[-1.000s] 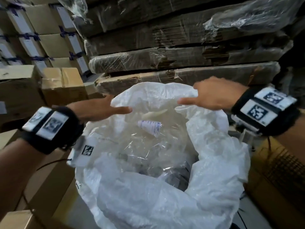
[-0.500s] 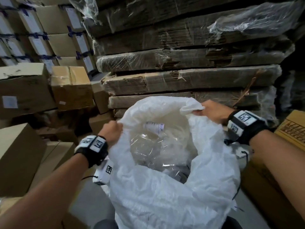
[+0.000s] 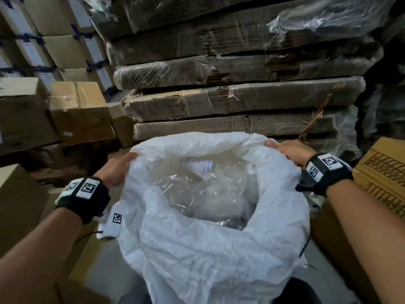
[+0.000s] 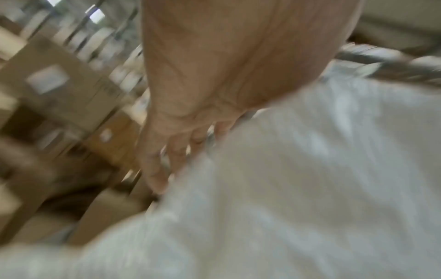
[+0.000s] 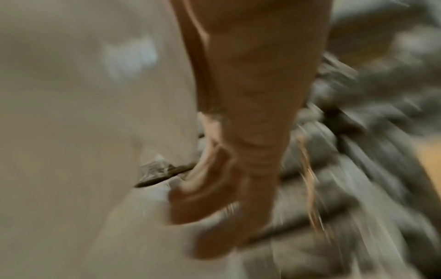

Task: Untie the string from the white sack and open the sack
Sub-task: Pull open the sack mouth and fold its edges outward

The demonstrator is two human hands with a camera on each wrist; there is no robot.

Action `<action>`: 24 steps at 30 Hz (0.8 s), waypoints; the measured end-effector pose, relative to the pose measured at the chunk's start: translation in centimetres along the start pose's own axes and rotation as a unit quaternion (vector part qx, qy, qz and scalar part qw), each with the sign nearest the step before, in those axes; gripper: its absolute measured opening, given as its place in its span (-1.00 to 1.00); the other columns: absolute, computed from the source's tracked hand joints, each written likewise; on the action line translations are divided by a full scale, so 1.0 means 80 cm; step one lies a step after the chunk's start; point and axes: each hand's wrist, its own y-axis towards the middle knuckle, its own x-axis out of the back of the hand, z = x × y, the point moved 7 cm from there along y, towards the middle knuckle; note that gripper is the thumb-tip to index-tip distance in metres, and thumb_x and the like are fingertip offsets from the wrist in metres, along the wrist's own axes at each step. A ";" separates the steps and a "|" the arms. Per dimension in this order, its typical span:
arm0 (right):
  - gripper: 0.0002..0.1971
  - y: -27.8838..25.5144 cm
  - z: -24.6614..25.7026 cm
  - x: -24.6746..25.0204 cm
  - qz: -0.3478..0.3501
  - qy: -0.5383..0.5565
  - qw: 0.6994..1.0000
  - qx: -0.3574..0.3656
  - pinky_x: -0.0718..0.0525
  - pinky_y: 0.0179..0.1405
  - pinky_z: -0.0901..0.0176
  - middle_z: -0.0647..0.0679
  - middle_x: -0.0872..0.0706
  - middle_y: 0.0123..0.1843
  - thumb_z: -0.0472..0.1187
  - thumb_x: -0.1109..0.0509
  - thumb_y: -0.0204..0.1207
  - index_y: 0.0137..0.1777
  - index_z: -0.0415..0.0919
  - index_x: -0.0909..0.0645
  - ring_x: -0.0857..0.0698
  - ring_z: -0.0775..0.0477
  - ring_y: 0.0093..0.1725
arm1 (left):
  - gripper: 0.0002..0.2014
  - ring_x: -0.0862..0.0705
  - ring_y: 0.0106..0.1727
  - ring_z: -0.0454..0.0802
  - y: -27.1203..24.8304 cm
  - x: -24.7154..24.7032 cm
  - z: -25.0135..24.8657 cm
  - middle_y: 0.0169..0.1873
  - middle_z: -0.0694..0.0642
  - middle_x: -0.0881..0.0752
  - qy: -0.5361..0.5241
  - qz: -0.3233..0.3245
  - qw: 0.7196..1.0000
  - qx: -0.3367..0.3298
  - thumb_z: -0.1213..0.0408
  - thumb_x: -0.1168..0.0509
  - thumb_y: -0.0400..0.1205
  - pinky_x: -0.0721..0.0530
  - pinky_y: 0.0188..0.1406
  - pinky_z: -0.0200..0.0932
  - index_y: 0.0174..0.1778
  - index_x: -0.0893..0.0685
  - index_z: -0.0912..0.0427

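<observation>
The left hand (image 3: pixel 115 172) grips the left edge of the white sack (image 3: pixel 210 255), its fingers folded over the rim so that the plastic hides them from the head view; in the blurred left wrist view the fingers (image 4: pixel 164 164) curl down against the sack's outer wall (image 4: pixel 310 188). The right hand (image 3: pixel 291 153) grips the far right corner of the rim, fingertips tucked into the folded white plastic; the right wrist view is smeared, yet its bent fingers (image 5: pixel 203 192) lie against the pale sack wall (image 5: pixel 83 113). The two hands sit well apart with the open mouth of the sack between them. Each wrist wears a black band with square coded tags.

The sack stands upright right below the head camera, its rim crumpled and turned outward. Inside lies a clear plastic liner (image 3: pixel 197 194) with a white printed label (image 3: pixel 200 166) near the far edge. No string can be made out on the sack.

Just behind the sack rises a stack of flattened cardboard bundles (image 3: pixel 241 99) wrapped in clear film. To the left stand brown cartons (image 3: pixel 79 108), some taped in blue, and a closer carton (image 3: pixel 17 200) beside the left forearm. A yellowish printed box (image 3: pixel 381 172) sits just beyond the right wrist
</observation>
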 end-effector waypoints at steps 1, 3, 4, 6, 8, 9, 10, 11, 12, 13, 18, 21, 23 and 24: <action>-0.30 -0.008 0.024 0.020 -0.042 -0.041 0.998 0.018 -0.54 -0.31 0.16 -0.11 -0.80 -0.11 0.50 -0.37 0.33 -0.06 -0.21 -0.68 -0.75 -0.17 -0.16 | -0.54 -0.64 -0.16 0.14 -0.021 0.004 -0.021 -0.14 0.13 -0.71 0.013 0.003 1.000 -0.025 -0.16 -0.27 0.67 -0.65 -0.09 0.06 0.18 -0.80 0.14; -0.27 -0.024 0.059 0.053 -0.110 -0.122 0.985 0.042 -0.58 0.02 0.00 -0.19 -0.74 0.24 0.49 -0.25 0.45 0.27 -0.16 -0.63 -0.69 -0.27 0.24 | -0.62 -0.62 -0.19 0.11 -0.052 0.018 -0.041 -0.18 0.07 -0.67 0.051 -0.004 0.998 -0.048 -0.19 -0.17 0.72 -0.56 -0.12 -0.02 -0.17 -0.82 -0.13; -0.21 -0.042 0.069 0.061 -0.141 -0.153 0.977 0.051 -0.55 0.20 -0.11 -0.23 -0.65 0.41 0.51 -0.16 0.49 0.42 -0.13 -0.54 -0.59 -0.31 0.40 | -0.65 -0.66 -0.13 0.14 -0.071 0.022 -0.042 -0.19 0.01 -0.64 0.071 -0.005 0.997 -0.042 -0.26 -0.18 0.69 -0.59 -0.06 0.00 -0.17 -0.77 -0.19; -0.10 -0.092 0.074 0.054 -0.157 -0.218 0.962 0.043 -0.48 0.35 -0.22 -0.30 -0.52 0.53 0.58 0.02 0.47 0.54 -0.10 -0.42 -0.49 -0.36 0.50 | -0.53 -0.72 -0.04 0.14 -0.095 0.023 -0.012 -0.15 0.01 -0.67 0.103 0.041 0.994 -0.004 -0.46 -0.24 0.53 -0.69 -0.05 -0.01 0.09 -0.72 -0.20; 0.03 -0.133 0.057 0.023 -0.132 -0.280 0.951 0.017 -0.48 0.35 -0.23 -0.31 -0.48 0.56 0.66 0.10 0.39 0.58 -0.14 -0.37 -0.48 -0.37 0.50 | -0.19 -0.80 0.00 0.13 -0.109 0.015 0.024 0.04 0.05 -0.80 0.191 0.071 0.979 0.022 -0.68 -0.17 0.32 -0.79 0.02 0.12 0.23 -0.72 -0.15; 0.10 -0.144 0.041 0.003 -0.107 -0.296 0.949 -0.007 -0.46 0.38 -0.23 -0.30 -0.42 0.62 0.68 0.09 0.35 0.65 -0.16 -0.27 -0.45 -0.37 0.54 | -0.07 -0.82 -0.03 0.14 -0.117 0.008 0.033 0.05 0.09 -0.82 0.268 0.071 0.961 0.015 -0.76 -0.06 0.26 -0.79 0.08 0.18 0.19 -0.74 -0.09; 0.15 -0.149 0.028 -0.016 -0.084 -0.295 0.951 -0.031 -0.44 0.43 -0.25 -0.29 -0.32 0.68 0.69 0.05 0.33 0.71 -0.17 -0.13 -0.40 -0.38 0.58 | 0.00 -0.83 -0.12 0.15 -0.128 -0.003 0.035 -0.02 0.13 -0.83 0.325 0.057 0.944 0.003 -0.79 0.03 0.24 -0.79 0.07 0.18 0.08 -0.76 0.01; 0.17 -0.147 0.017 -0.033 -0.069 -0.278 0.957 -0.046 -0.43 0.45 -0.25 -0.29 -0.24 0.71 0.69 -0.01 0.33 0.75 -0.15 -0.01 -0.37 -0.38 0.61 | 0.04 -0.83 -0.21 0.17 -0.132 -0.011 0.039 -0.10 0.18 -0.82 0.344 0.028 0.939 0.004 -0.79 0.05 0.24 -0.82 0.01 0.16 -0.02 -0.76 0.13; 0.16 -0.140 0.009 -0.047 -0.061 -0.248 0.965 -0.052 -0.45 0.45 -0.23 -0.31 -0.22 0.71 0.64 -0.11 0.36 0.75 -0.15 0.06 -0.38 -0.38 0.60 | 0.01 -0.84 -0.26 0.18 -0.139 -0.023 0.038 -0.15 0.20 -0.79 0.332 0.015 0.943 0.016 -0.76 0.01 0.27 -0.84 -0.08 0.14 -0.08 -0.75 0.19; 0.13 -0.130 0.003 -0.058 -0.058 -0.213 0.974 -0.054 -0.51 0.40 -0.19 -0.33 -0.27 0.68 0.54 -0.24 0.40 0.75 -0.17 0.07 -0.44 -0.38 0.55 | -0.08 -0.84 -0.28 0.20 -0.146 -0.040 0.037 -0.15 0.22 -0.78 0.307 0.014 0.951 0.025 -0.70 -0.09 0.35 -0.86 -0.15 0.11 -0.09 -0.73 0.21; -0.39 -0.088 -0.011 -0.060 -0.073 0.122 0.990 -0.004 -0.71 -0.16 0.06 -0.17 -0.68 0.30 -0.26 -0.55 0.47 0.50 -0.24 -0.42 -0.72 -0.13 -0.01 | -0.80 -0.75 -0.40 0.11 -0.125 -0.070 0.056 -0.30 0.26 -0.75 -0.087 0.030 0.994 0.057 0.42 -0.22 0.72 -0.69 -0.53 -0.15 0.07 -0.70 0.47; -0.60 -0.082 -0.039 -0.029 -0.059 0.361 0.931 -0.015 -0.81 -0.24 0.07 -0.27 -0.78 0.19 -0.38 -0.53 0.48 0.31 -0.40 -0.58 -0.81 -0.16 -0.05 | -0.73 -0.66 -0.55 -0.02 -0.118 -0.033 0.055 -0.52 0.15 -0.65 -0.303 -0.055 0.950 0.047 0.47 -0.07 0.73 -0.59 -0.77 -0.26 -0.27 -0.56 0.31; -0.75 -0.096 -0.059 -0.022 -0.086 0.421 0.902 -0.030 -0.74 -0.48 0.26 -0.13 -0.87 -0.20 -0.24 -0.40 0.63 0.20 -0.40 -0.63 -0.83 -0.04 -0.26 | -0.71 -0.68 -0.44 -0.05 -0.117 -0.023 0.059 -0.43 0.09 -0.66 -0.381 -0.104 0.917 0.046 0.37 0.00 0.79 -0.64 -0.73 -0.32 -0.23 -0.49 0.19; -0.70 -0.102 -0.063 -0.032 -0.098 0.442 0.891 -0.043 -0.72 -0.51 0.30 -0.04 -0.85 -0.35 -0.15 -0.32 0.69 0.26 -0.39 -0.58 -0.83 0.04 -0.34 | -0.71 -0.72 -0.42 -0.08 -0.120 -0.028 0.064 -0.43 0.06 -0.72 -0.391 -0.129 0.910 0.048 0.33 0.01 0.81 -0.66 -0.69 -0.34 -0.20 -0.50 0.15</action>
